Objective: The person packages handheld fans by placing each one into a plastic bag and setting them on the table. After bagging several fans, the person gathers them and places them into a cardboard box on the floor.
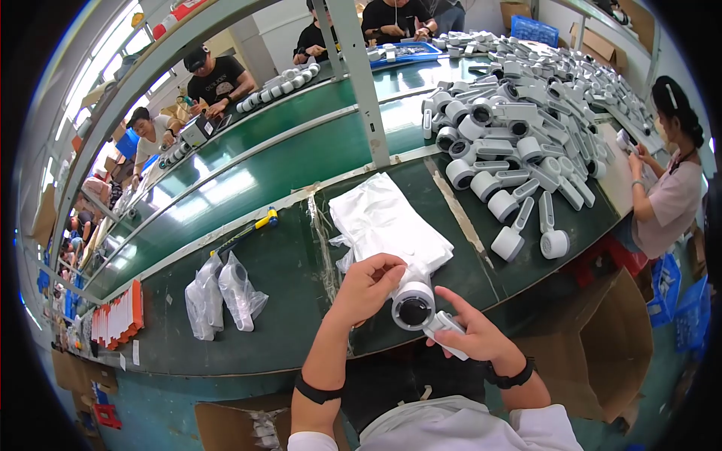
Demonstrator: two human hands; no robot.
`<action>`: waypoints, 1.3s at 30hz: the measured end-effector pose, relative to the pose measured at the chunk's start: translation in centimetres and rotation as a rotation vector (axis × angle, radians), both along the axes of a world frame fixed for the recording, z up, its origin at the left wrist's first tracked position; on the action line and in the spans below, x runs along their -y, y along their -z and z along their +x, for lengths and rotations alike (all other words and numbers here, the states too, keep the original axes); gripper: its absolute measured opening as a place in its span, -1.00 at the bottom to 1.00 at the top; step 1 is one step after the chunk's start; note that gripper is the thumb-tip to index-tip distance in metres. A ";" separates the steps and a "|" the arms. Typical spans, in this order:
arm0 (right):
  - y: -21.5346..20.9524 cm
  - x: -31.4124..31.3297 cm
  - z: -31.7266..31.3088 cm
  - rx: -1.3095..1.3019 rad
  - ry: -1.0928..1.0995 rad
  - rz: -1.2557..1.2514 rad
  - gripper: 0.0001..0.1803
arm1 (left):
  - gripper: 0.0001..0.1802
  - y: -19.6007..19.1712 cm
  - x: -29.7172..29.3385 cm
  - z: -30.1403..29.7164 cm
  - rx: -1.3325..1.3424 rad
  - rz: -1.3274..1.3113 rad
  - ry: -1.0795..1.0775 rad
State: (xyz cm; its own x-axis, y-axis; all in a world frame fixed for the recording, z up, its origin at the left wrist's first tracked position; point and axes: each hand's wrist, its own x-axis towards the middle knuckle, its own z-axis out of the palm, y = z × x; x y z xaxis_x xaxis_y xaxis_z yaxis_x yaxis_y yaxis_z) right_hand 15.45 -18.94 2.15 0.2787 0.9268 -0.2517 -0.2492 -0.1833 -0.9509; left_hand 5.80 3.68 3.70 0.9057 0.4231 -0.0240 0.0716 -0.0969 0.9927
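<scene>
In front of me, at the table's near edge, is a white handheld device (414,307) with a round head, a dark round centre and a short handle. My right hand (477,331) grips its handle, thumb below and index finger stretched along the head. Beside the head, my left hand (372,286) has its fingers bunched in a pinch; what lies between the fingertips is hidden. Just beyond both hands lies a stack of thin white plastic bags (387,218). Two similar devices in clear bags (222,293) rest on the table to the left.
A big heap of white devices (519,120) covers the table at right. A yellow-and-black tool (263,219), orange-edged cards (119,316) and a metal post (362,83) stand left and ahead. An open carton (613,346) is at lower right. A co-worker (665,173) sits at right.
</scene>
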 end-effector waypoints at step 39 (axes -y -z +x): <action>0.7 -3.9 0.0 0.122 0.340 0.053 -0.24 | -0.86 0.2 5.1 -0.7 0.388 0.621 0.007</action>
